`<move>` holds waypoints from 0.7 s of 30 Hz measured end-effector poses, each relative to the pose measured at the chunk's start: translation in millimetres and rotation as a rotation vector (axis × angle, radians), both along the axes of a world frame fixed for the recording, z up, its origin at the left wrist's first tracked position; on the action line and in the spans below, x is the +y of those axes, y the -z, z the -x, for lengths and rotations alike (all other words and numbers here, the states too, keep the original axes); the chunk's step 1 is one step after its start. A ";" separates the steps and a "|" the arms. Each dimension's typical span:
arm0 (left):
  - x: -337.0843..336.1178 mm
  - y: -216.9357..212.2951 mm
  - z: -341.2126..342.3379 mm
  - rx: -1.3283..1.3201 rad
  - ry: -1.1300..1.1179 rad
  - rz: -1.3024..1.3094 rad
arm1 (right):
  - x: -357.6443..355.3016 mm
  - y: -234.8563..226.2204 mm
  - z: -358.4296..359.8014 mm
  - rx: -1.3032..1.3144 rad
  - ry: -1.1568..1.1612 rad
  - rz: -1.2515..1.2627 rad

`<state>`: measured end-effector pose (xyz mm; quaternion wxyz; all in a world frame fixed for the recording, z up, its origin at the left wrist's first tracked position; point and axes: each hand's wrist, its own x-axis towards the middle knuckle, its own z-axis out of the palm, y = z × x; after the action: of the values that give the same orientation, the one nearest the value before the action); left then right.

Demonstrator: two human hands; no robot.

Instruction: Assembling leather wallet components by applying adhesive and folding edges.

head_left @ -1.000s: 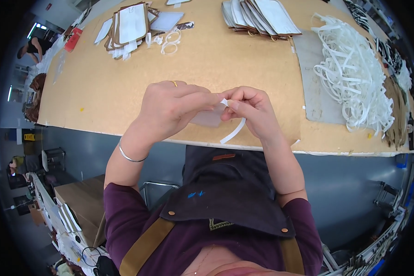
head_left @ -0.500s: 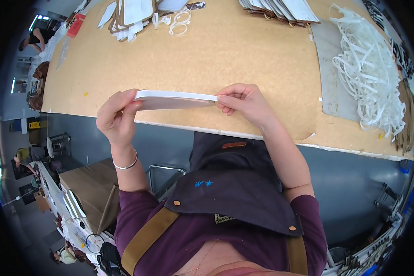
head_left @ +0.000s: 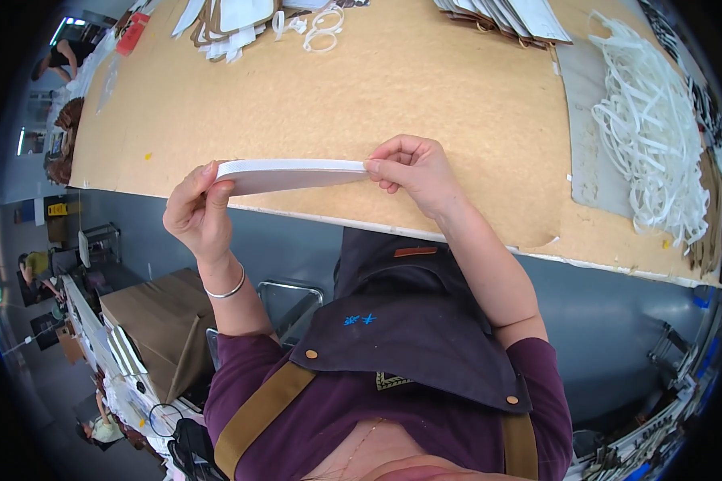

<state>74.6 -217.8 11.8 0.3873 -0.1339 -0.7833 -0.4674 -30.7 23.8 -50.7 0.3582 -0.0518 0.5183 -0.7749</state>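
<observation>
Holding the white strip stretched between your left hand and right hand, you are pinching both ends. It is hanging over the tabletop edge, lower than half a second ago.

I wore a dark plum top with short sleeves, and over it a charcoal apron whose bib carried a small brown patch, a bit of blue stitching and brass rivets. Tan webbing straps ran over both shoulders. A thin silver bangle circled my left wrist.
</observation>
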 end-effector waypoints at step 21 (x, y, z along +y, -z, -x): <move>-16.6 12.8 0.0 -0.021 -0.056 -0.135 | 2.9 14.5 18.7 -0.310 -0.199 0.019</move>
<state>74.6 -234.4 -1.0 0.4003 -0.0808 -0.7574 -0.5095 -49.4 26.7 -65.2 0.5082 0.0137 0.4417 -0.7392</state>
